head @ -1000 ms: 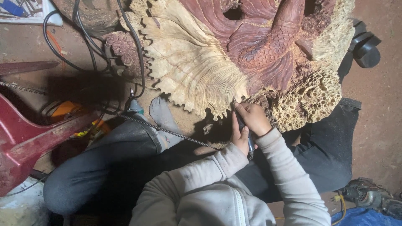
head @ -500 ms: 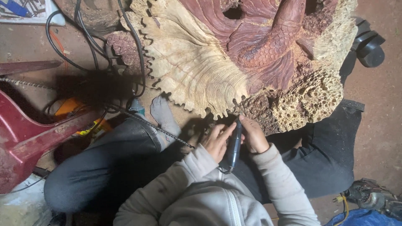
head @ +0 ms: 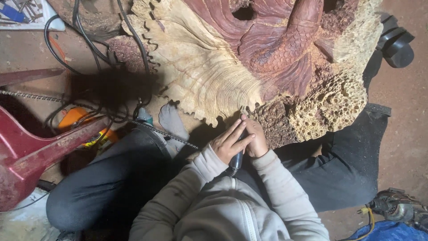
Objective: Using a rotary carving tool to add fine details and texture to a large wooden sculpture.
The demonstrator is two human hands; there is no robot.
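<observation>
Both hands meet at the lower edge of the wood carving (head: 232,67): the left hand (head: 229,143) lies with its fingers stretched flat over a dark rotary carving tool (head: 236,159), and the right hand (head: 255,139) is curled round the same tool from the other side, so the two are grasping it together. Half a second ago the tool stood clear between the hands with its shaft plainly visible; a full second ago the right hand alone reached up to the rim. Now the hands have closed in and risen toward the pale scalloped edge at about 12 o'clock from them, which suggests the tip is being steadied against the wood, though the tip itself is hidden beneath the fingers. The carving fills the upper middle of the view, resting on the floor: cream-coloured ribbed, fan-like folds at its 8 o'clock side, reddish scaled forms in the centre, and a honeycombed pale patch at 4 o'clock. A red metal frame (head: 31,156) lies at 9 o'clock of the hands.
</observation>
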